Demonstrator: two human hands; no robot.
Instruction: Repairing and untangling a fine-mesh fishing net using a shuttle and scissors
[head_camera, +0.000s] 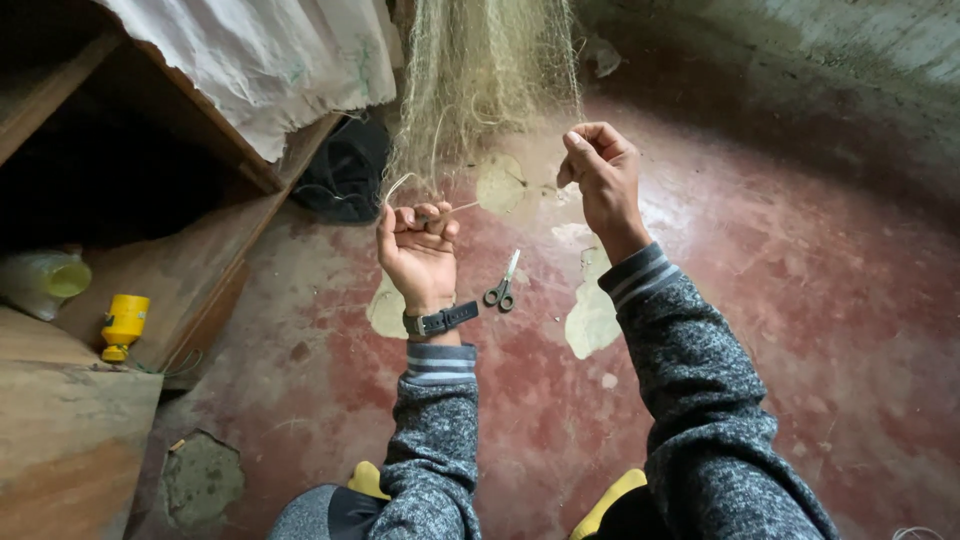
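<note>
A pale fishing net (480, 80) hangs down from above at the top centre. My left hand (420, 245) is clenched on a thin pale netting needle and strands at the net's lower edge; a dark watch sits on that wrist. My right hand (600, 170) is raised to the right of it, fingers curled, pinching a fine thread of the net. Both arms wear grey knit sleeves. A pair of scissors (502, 285) with dark handles lies on the red floor between and below my hands.
The worn red concrete floor (820, 300) has pale broken patches. A wooden shelf (190, 260) at left holds a yellow container (123, 325) and a pale jug (45, 280). White cloth (260, 60) hangs above it. A dark bag (345, 170) lies behind.
</note>
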